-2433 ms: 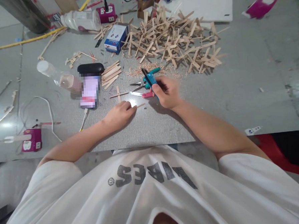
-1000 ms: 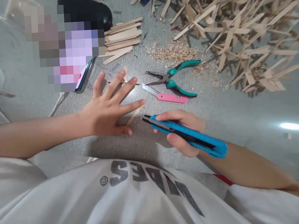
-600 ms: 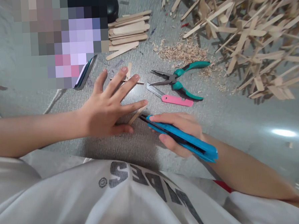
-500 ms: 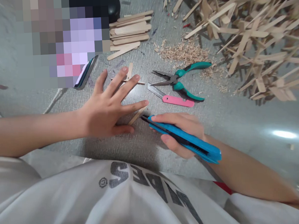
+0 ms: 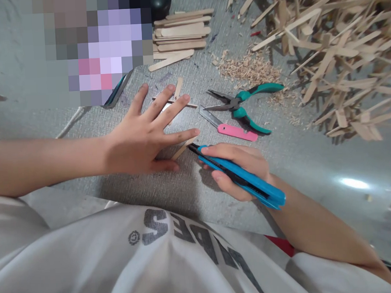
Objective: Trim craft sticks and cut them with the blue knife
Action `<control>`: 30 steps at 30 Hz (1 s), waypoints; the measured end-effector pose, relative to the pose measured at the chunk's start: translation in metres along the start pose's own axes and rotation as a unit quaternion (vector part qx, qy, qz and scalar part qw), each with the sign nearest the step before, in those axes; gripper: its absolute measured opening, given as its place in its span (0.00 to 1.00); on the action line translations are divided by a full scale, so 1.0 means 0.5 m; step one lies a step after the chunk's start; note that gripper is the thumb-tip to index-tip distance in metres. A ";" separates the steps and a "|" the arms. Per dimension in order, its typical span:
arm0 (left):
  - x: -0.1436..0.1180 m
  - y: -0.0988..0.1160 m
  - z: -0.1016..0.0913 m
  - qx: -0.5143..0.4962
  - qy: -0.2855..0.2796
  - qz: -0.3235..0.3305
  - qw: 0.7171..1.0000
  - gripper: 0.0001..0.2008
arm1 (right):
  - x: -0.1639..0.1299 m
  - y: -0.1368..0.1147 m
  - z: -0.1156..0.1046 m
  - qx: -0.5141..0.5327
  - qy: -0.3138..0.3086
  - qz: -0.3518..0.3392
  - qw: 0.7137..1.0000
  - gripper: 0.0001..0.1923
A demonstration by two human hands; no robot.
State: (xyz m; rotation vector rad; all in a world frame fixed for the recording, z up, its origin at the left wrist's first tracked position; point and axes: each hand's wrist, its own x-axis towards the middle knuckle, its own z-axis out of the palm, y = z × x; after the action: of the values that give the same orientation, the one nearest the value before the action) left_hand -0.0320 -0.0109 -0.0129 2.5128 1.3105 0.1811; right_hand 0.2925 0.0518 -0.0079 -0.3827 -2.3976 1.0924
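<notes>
Just left of the frame's centre, the left hand is lying palm down over the grey table, fingers spread and gripping nothing visible. Between its thumb and forefinger, a short wooden stick is slanting across the tabletop. Right of it, the right hand is closing firmly around a blue utility knife, whose dark tip is pointing left at the stick's lower right side; whether the blade is biting into the wood is too small to tell. No severed piece is showing beside the stick, so this cut appears unfinished.

Under the longer left fingers, a crossed pair of sticks is lying partly hidden. Across the upper right, a large heap of crossed craft sticks is spreading out, seemingly work already done. At upper centre, a stack of plain craft sticks is sitting uncrossed, probably the part left. Wood shavings are lying between these, suggesting plenty of trimming. Green-handled needle-nose pliers and a pink-handled knife are resting unheld below the shavings.
</notes>
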 end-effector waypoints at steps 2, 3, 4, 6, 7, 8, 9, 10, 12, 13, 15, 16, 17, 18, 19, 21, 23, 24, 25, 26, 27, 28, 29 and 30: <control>0.000 -0.002 0.001 0.000 -0.002 0.005 1.000 0.48 | 0.001 0.000 0.001 -0.001 0.001 0.003 1.000 0.27; 0.000 -0.003 0.003 -0.001 0.004 0.009 1.000 0.46 | 0.002 0.001 0.001 0.002 -0.001 0.002 1.000 0.26; 0.000 -0.004 0.004 -0.003 0.012 0.011 1.000 0.45 | 0.004 0.002 0.002 0.007 -0.004 -0.002 1.000 0.26; 0.000 -0.006 0.008 -0.011 0.028 0.013 0.999 0.43 | 0.008 0.004 0.003 0.019 -0.005 -0.015 1.000 0.26; 0.000 -0.007 0.009 -0.018 0.034 0.011 0.999 0.43 | 0.010 0.006 0.003 0.023 -0.004 -0.020 1.000 0.26; 0.000 -0.007 0.010 -0.025 0.038 0.011 0.999 0.43 | 0.011 0.006 0.004 0.025 -0.002 -0.023 0.999 0.26; 0.000 -0.007 0.010 -0.033 0.039 0.010 0.999 0.44 | 0.011 0.007 0.004 0.024 -0.001 -0.026 0.999 0.27; 0.000 -0.007 0.010 -0.043 0.042 0.009 0.998 0.45 | 0.012 0.007 0.004 0.023 -0.002 -0.026 0.999 0.28; 0.000 -0.007 0.008 -0.062 0.050 0.010 0.997 0.43 | 0.011 0.006 0.003 0.019 -0.008 -0.022 1.000 0.30; 0.000 -0.006 0.008 -0.067 0.051 0.010 0.996 0.42 | 0.011 0.006 0.002 0.017 -0.012 -0.019 1.000 0.31; 0.000 -0.006 0.006 -0.068 0.047 0.008 0.997 0.42 | 0.010 0.005 0.001 0.019 -0.017 -0.011 1.000 0.32; 0.000 -0.006 0.006 -0.065 0.043 0.008 0.997 0.43 | 0.010 0.005 0.000 0.020 -0.018 -0.010 1.000 0.32; 0.000 -0.006 0.006 -0.062 0.040 0.008 0.997 0.44 | 0.009 0.005 0.000 0.020 -0.018 -0.011 1.000 0.31; 0.000 -0.006 0.007 -0.061 0.039 0.009 0.997 0.44 | 0.009 0.005 0.001 0.020 -0.017 -0.015 1.000 0.31; 0.000 -0.006 0.007 -0.064 0.040 0.009 0.997 0.44 | 0.008 0.006 0.002 0.019 -0.015 -0.018 1.000 0.30; 0.001 -0.005 0.008 -0.071 0.047 0.010 0.996 0.44 | 0.006 0.006 0.004 0.012 -0.009 -0.025 1.000 0.30; 0.001 -0.004 0.007 -0.065 0.045 0.011 0.997 0.44 | 0.005 0.006 0.007 0.004 -0.006 -0.027 1.000 0.30; 0.001 -0.003 0.006 -0.054 0.039 0.013 0.998 0.44 | 0.005 0.005 0.009 0.000 -0.006 -0.029 1.000 0.30; 0.001 -0.002 0.005 -0.042 0.034 0.016 0.998 0.44 | 0.006 0.004 0.010 -0.003 -0.006 -0.033 0.999 0.30; 0.002 -0.001 0.003 -0.031 0.031 0.018 0.999 0.45 | 0.006 0.003 0.011 -0.005 -0.006 -0.036 0.999 0.30; 0.002 0.000 0.002 -0.026 0.029 0.020 0.999 0.46 | 0.008 0.002 0.011 -0.008 -0.006 -0.039 0.999 0.30; 0.002 0.000 0.002 -0.027 0.030 0.020 0.999 0.46 | 0.009 0.001 0.011 -0.011 -0.007 -0.039 0.999 0.29; 0.003 0.000 0.001 -0.034 0.033 0.017 0.999 0.46 | 0.010 0.000 0.011 -0.014 -0.009 -0.039 0.999 0.28; 0.003 0.000 0.001 -0.045 0.036 0.013 0.998 0.46 | 0.010 0.000 0.011 -0.016 -0.011 -0.038 0.999 0.27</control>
State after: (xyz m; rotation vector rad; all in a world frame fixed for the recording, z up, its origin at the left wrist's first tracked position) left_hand -0.0309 -0.0099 -0.0133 2.4699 1.2677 0.3308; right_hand 0.2852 0.0507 -0.0093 -0.2891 -2.4314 1.0313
